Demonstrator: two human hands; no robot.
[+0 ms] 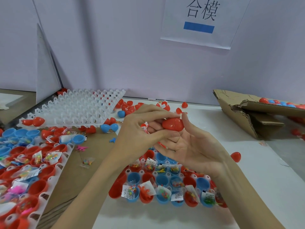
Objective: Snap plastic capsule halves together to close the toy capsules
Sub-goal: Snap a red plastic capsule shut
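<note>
Over the middle of the table my two hands hold one red capsule, its two halves joined with a seam down the middle. My left hand pinches its left half between thumb and forefinger. My right hand lies palm up, its fingers under the capsule and its thumb against the right end. Below my hands a white tray holds several open red and blue capsule halves, many with small toy packets inside.
A second filled tray sits at the left, and an empty white tray lies behind it. Loose red and blue halves are scattered at the back, one red half at the right. A torn cardboard box holds closed capsules.
</note>
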